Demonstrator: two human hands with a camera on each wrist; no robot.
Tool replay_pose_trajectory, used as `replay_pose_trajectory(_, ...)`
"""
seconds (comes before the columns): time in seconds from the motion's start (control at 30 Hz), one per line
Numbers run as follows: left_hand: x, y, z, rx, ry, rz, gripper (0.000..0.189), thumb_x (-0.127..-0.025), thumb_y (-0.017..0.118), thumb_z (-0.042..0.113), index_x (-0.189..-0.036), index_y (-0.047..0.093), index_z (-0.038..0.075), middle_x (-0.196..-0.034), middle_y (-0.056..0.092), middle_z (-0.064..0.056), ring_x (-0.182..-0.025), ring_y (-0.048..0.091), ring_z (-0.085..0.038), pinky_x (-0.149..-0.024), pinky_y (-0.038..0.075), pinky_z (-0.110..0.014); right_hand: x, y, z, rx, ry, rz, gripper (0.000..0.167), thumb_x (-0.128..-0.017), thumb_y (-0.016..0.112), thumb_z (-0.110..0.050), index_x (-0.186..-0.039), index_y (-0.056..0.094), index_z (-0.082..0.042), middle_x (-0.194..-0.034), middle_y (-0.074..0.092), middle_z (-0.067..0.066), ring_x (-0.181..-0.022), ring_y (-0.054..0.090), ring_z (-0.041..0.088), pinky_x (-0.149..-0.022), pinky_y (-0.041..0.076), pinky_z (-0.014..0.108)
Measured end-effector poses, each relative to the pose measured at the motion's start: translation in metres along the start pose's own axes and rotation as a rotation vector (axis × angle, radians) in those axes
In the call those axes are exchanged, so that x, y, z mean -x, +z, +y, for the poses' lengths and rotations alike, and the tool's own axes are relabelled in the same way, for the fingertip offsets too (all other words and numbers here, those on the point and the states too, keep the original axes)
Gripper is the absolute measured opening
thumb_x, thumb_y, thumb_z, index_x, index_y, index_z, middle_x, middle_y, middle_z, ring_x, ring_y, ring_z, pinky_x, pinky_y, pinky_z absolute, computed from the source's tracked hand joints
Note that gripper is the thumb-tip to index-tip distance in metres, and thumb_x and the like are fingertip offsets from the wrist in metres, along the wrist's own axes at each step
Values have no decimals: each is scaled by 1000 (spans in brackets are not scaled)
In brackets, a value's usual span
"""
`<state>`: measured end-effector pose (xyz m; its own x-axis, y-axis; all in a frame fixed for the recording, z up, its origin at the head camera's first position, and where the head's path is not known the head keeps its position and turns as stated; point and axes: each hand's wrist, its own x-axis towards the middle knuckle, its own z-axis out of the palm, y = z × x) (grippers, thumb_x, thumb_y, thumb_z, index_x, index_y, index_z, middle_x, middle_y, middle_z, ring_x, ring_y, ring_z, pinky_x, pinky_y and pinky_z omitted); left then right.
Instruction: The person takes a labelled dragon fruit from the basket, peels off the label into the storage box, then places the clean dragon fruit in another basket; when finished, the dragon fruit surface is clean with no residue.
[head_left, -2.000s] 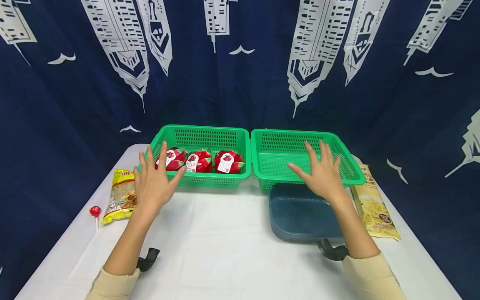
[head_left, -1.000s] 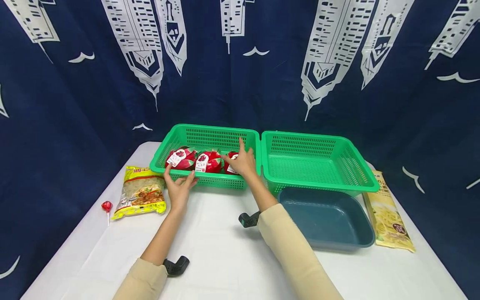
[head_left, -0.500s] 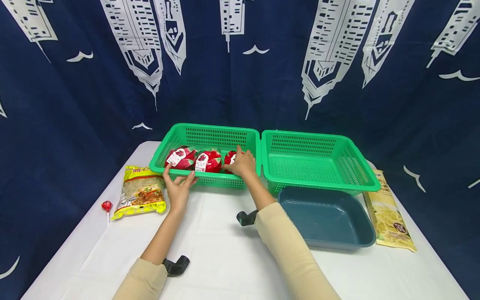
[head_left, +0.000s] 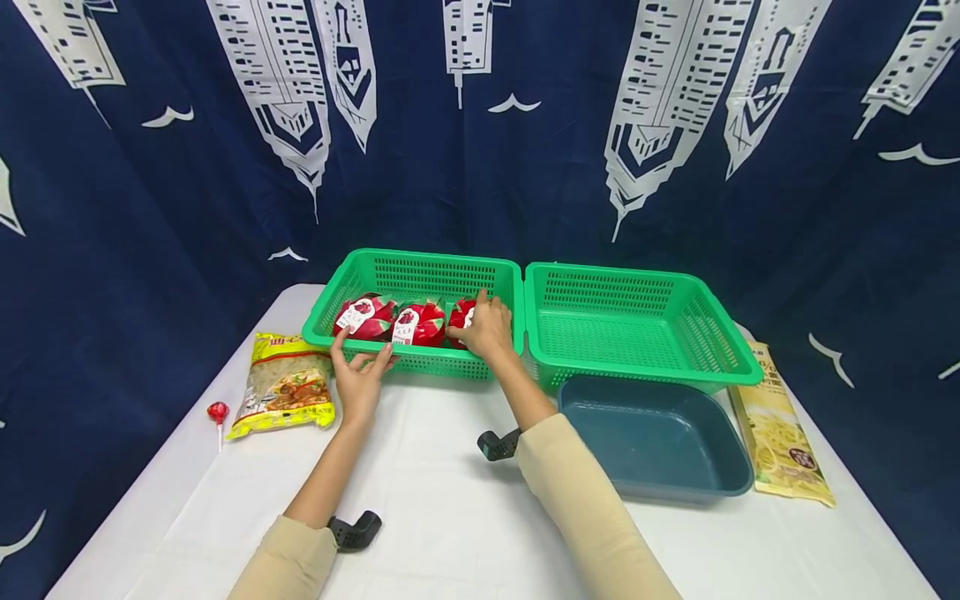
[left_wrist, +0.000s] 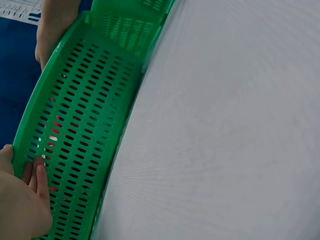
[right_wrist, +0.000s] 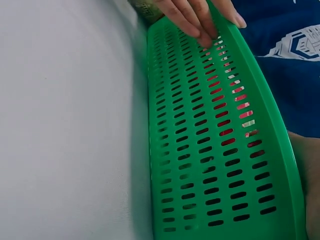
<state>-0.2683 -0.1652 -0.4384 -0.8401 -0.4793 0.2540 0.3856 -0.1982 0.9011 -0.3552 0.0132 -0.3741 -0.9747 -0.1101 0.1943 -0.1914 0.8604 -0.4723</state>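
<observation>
In the head view, my left hand [head_left: 360,383] holds the front rim of the left green basket [head_left: 431,271]. Its thumb is over the rim in the left wrist view, with the fingers [left_wrist: 42,180] against the slotted outer wall. Three red dragon fruits with green tips and white labels lie in a row inside: a left one [head_left: 366,317], a middle one [head_left: 423,325] and a right one [head_left: 459,314]. My right hand [head_left: 489,332] reaches over the front rim and grips the right dragon fruit, partly covering it. The right wrist view mostly shows the basket's front wall [right_wrist: 200,125].
A second green basket [head_left: 611,333] stands close on the right, with a dark blue bin [head_left: 652,433] before it. A yellow noodle packet [head_left: 783,433] lies at the far right. On the left are a yellow food bag [head_left: 288,387] and a red lollipop [head_left: 217,411].
Both hands, spread apart earlier, have come to the left basket. The left took hold of its front rim; the right moved left, lowered inside and closed round the right dragon fruit.
</observation>
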Motion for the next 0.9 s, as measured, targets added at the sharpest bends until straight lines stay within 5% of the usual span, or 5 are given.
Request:
replay_pose_trajectory(0.33, 6, 1, 14, -160, 0, 7, 71, -81, 72, 17, -139, 31, 12, -80, 58, -18, -83, 60, -46, -68, 53, -24, 14, -18, -3, -277, -134, 362, 72, -76, 73, -32, -134, 45, -1, -130, 48, 19, -117, 46, 32, -92, 44, 41)
replay_pose_trajectory(0.53, 5, 1, 14, -143, 14, 17, 70, -79, 73, 16, -137, 33, 10, -76, 57, -14, -82, 60, -47, -67, 53, -23, 40, -46, -11, -366, -347, 490, 67, -74, 75, -27, -131, 50, -3, -129, 48, 9, -114, 44, 22, -80, 51, 37)
replay_pose_trajectory(0.7, 0, -1, 3, -163, 27, 46, 70, -77, 75, 21, -135, 36, 15, -70, 57, -2, -76, 65, -36, -66, 52, -22, 83, -63, -8, -379, -575, 509, 69, -72, 78, -25, -132, 50, -4, -133, 45, 8, -121, 40, 19, -81, 51, 37)
replay_pose_trajectory(0.9, 0, 0, -1, -177, 52, 55, 70, -77, 75, 22, -135, 36, 15, -68, 57, 0, -73, 65, -36, -65, 53, -25, 145, -60, 11, -370, -746, 394, 69, -70, 78, -25, -130, 51, -4, -134, 45, 9, -123, 40, 22, -81, 51, 36)
